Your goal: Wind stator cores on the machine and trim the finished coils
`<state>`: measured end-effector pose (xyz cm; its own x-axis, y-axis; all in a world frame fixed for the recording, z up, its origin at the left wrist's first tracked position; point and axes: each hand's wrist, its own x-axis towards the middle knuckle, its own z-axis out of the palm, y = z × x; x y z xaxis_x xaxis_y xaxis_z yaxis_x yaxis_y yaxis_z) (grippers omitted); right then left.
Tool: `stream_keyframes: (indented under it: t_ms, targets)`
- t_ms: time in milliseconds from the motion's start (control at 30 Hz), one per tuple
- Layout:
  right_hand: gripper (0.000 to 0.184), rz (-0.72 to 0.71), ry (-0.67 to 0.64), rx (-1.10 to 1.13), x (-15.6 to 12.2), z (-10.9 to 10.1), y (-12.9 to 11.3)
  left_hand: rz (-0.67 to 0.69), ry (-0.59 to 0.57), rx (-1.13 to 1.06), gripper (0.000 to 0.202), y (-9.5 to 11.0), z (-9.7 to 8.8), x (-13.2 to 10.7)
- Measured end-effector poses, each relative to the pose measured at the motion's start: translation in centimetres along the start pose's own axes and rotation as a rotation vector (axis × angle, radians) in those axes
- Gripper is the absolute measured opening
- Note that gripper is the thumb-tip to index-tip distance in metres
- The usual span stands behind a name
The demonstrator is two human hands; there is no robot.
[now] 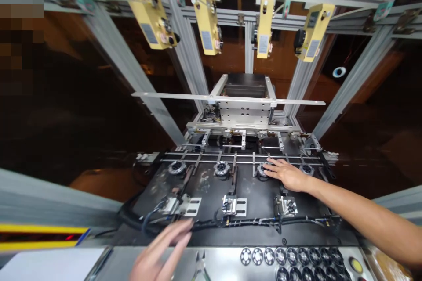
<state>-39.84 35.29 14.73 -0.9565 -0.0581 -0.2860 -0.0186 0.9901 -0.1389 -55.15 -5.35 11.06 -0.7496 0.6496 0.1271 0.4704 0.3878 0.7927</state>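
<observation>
My right hand (287,174) reaches over the black machine plate (204,184), fingers spread, at the third round holder from the left. Its fingertips lie over the black wheel-shaped part (261,173) there and partly cover it. Whether they press on it I cannot tell. Similar round parts sit in the first holder (177,167), the second holder (222,169) and the fourth holder (307,169). My left hand (163,252), slightly blurred, hovers near the plate's front edge with fingers stretched out and nothing visible in it. Just right of it lie pliers (200,265).
Rows of black spoked wheels (280,256) lie at the front right, beside a yellow round button (356,265). Small metal cylinder blocks (230,205) and a black cable bundle (244,222) stand along the plate's front. Yellow sensor units (207,24) hang from the frame overhead.
</observation>
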Motion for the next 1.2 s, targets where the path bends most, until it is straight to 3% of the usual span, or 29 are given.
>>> stream_keyframes:
  t_ms: [100,167,233,367,567,967,1200]
  targets:
    - [0.075,-0.003,0.021,-0.011,0.1,0.2,-0.1,0.388,-0.073,0.349,0.042,0.8,2.0,8.1]
    - [0.075,-0.011,0.033,-0.014,0.2,0.4,0.0,0.465,-0.165,0.513,0.041,1.0,4.0,11.9]
    - [0.074,-0.019,0.045,-0.013,0.3,0.7,0.2,0.466,-0.201,0.574,0.043,0.8,5.8,13.8]
    - [0.072,-0.028,0.065,-0.007,0.5,1.3,0.6,0.442,-0.248,0.628,0.049,-0.2,7.3,14.1]
    - [0.065,-0.044,0.057,-0.039,0.5,1.0,0.5,0.428,-0.281,0.634,0.062,-1.0,6.8,14.2]
    - [0.076,-0.077,0.063,-0.087,0.5,1.9,1.3,0.407,-0.295,0.562,0.062,-2.2,7.5,14.2]
    - [0.051,-0.121,0.157,-0.200,1.2,1.8,0.7,0.389,-0.313,0.540,0.070,-0.9,7.5,14.4]
